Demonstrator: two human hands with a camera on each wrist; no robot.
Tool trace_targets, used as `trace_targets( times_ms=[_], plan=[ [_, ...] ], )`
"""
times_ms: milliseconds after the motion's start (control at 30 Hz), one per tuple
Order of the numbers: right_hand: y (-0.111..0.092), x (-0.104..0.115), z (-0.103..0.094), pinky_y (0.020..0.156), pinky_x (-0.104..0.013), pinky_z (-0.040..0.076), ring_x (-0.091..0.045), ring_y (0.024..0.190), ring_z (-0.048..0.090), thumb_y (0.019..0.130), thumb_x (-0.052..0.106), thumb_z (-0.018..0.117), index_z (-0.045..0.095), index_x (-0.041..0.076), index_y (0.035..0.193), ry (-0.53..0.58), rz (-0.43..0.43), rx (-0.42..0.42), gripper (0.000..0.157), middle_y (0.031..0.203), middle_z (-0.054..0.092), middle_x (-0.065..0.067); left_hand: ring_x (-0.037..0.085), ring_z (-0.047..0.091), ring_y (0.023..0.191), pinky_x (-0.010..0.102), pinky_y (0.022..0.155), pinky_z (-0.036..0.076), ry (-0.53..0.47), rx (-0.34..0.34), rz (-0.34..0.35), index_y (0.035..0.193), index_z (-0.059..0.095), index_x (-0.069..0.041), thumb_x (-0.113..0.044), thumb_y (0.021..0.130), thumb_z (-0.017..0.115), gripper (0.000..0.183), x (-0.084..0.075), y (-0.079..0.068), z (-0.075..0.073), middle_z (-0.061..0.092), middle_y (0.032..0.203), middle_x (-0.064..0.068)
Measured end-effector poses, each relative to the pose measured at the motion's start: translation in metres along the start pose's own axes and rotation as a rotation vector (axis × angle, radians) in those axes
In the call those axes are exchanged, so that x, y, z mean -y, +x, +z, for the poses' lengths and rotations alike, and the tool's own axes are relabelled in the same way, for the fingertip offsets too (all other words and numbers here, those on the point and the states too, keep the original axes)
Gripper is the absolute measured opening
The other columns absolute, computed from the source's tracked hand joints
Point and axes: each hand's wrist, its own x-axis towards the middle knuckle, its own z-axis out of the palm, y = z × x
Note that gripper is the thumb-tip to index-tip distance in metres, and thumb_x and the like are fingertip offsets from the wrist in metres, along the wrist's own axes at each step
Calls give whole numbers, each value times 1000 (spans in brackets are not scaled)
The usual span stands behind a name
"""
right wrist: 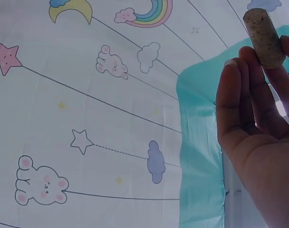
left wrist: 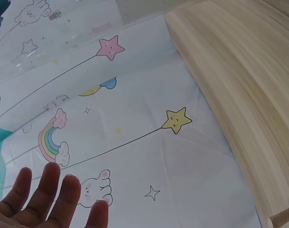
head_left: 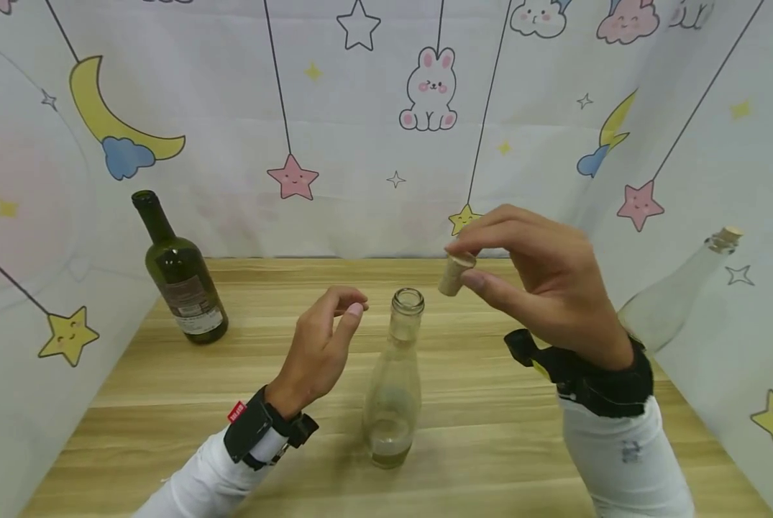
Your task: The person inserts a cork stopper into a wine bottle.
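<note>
A clear glass bottle [head_left: 395,385] with an uncorked mouth and a little pale liquid at its base stands on the table before me. My right hand [head_left: 541,277] pinches a cork [head_left: 451,280] between thumb and fingers, just right of the bottle's mouth and above its rim. In the right wrist view the cork [right wrist: 264,38] shows as a speckled tan cylinder at the fingertips. Left of the bottle neck, my left hand [head_left: 321,338] is raised with loosely bent fingers and touches nothing. The left wrist view shows its fingers [left wrist: 49,192] spread apart.
A dark green wine bottle [head_left: 184,284] with a label stands at the back left of the wooden table [head_left: 282,273]. Behind my right wrist, another clear bottle [head_left: 674,288] has a cork in its mouth. Printed cloth walls [head_left: 360,115] enclose the back and sides.
</note>
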Motion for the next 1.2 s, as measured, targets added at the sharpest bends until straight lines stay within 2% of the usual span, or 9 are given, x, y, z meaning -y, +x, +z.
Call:
trace_targets(
  times_ms=[200, 633, 800, 1000, 1133, 1200],
  plan=[
    [11, -3, 14, 84, -23, 54, -21, 88, 62, 96, 13, 66, 67, -18, 99, -120, -19, 89, 31, 92, 68, -19, 22, 64, 106, 48, 95, 51, -2, 6, 14, 118, 61, -7, -17, 106, 47, 21, -4, -1, 3, 68, 114, 7],
    [7, -13, 20, 87, -21, 53, -22, 92, 61, 96, 15, 67, 67, -15, 101, -126, 15, 140, 31, 94, 68, -20, 20, 65, 106, 47, 95, 53, -8, 8, 47, 118, 61, -8, -16, 106, 47, 21, -6, -2, 5, 69, 113, 7],
    [4, -16, 23, 85, -21, 54, -22, 89, 62, 95, 15, 68, 67, -15, 100, -92, 19, 139, 31, 92, 68, -19, 19, 65, 106, 47, 95, 53, -16, 23, 79, 118, 61, -8, -15, 106, 47, 20, -7, -1, 8, 69, 112, 7],
    [0, -19, 26, 84, -21, 54, -22, 89, 61, 96, 16, 67, 66, -15, 99, -56, 26, 128, 31, 92, 67, -19, 18, 65, 107, 48, 94, 54, -23, 37, 86, 118, 61, -9, -14, 106, 45, 21, -8, -1, 9, 68, 111, 5],
    [-2, -20, 26, 85, -22, 54, -23, 89, 61, 96, 19, 67, 66, -14, 99, -49, 54, 122, 34, 92, 67, -19, 19, 64, 107, 47, 92, 55, -86, 64, 113, 119, 61, -9, -16, 108, 39, 25, -8, -1, 11, 68, 113, 6],
    [-3, -21, 26, 87, -24, 55, -24, 90, 61, 96, 23, 68, 65, -15, 101, -47, 89, 121, 39, 94, 67, -18, 21, 64, 105, 47, 91, 56, -169, 91, 163, 121, 59, -6, -21, 110, 34, 32, -7, -2, 12, 67, 112, 8]
  ],
)
